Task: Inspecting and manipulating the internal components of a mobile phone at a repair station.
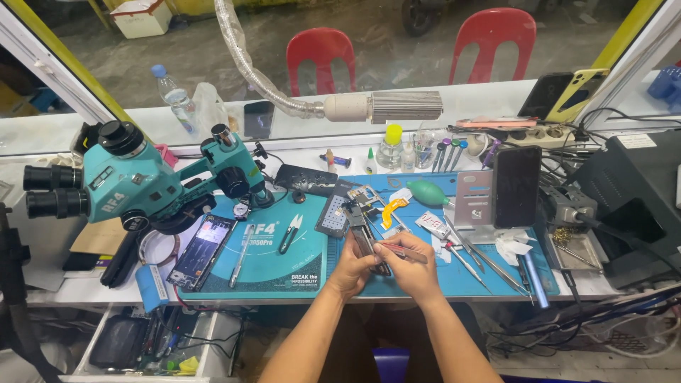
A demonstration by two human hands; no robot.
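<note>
My left hand [352, 266] grips a narrow dark phone part [363, 240], a long board or frame, and holds it over the blue work mat [454, 280]. My right hand [411, 266] pinches a thin reddish tool [397, 249] whose tip meets that part. Both hands touch near the mat's front edge. Small phone parts, an orange flex piece [392, 211] and a perforated dark plate [333, 215] lie just beyond the hands.
A teal stereo microscope [145, 184] stands at the left over a teal mat with an opened phone [202, 250], a blade and cutters [289, 232]. Tweezers [489, 262], a tube, a standing phone [516, 186], bottles and a fume hose [340, 106] lie around. An open drawer [152, 340] sits below.
</note>
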